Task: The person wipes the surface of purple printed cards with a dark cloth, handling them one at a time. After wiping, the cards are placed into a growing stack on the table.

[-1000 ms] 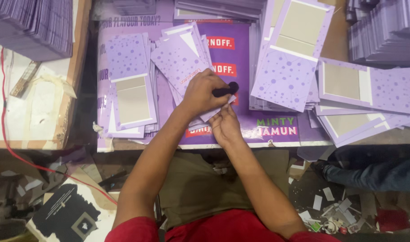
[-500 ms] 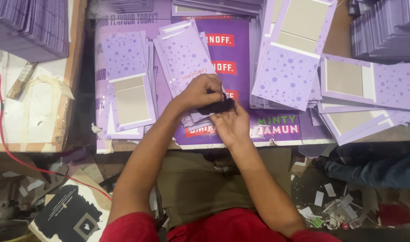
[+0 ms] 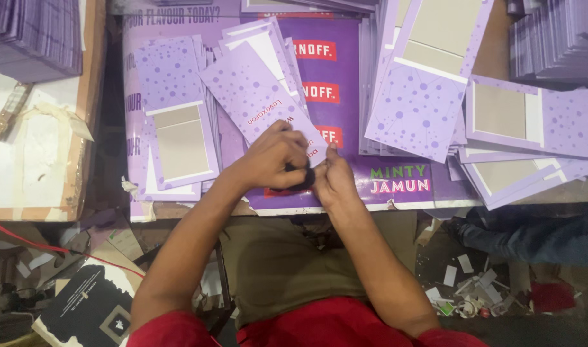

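Observation:
My left hand point(image 3: 271, 159) curls over the near corner of a pale purple dotted card sleeve point(image 3: 255, 96) that lies slanted on the purple printed table cover point(image 3: 345, 71), and it grips a small black tool point(image 3: 300, 177) against that corner. My right hand point(image 3: 334, 177) sits just right of it, fingertips pinching the same corner of the sleeve. Most of the tool is hidden under my fingers.
Flat purple dotted cards with beige panels lie left point(image 3: 175, 122) and right point(image 3: 429, 71) of the sleeve, more fan out at far right point(image 3: 532, 122). Stacks of purple sheets stand at top left point(image 3: 30, 35) and top right point(image 3: 557, 38). Paper scraps litter the floor point(image 3: 474, 283).
The black tool has gone from beside my left hand to under its fingers. Both hands have closed together on the sleeve's near corner, and the sleeve now lies slanted under them.

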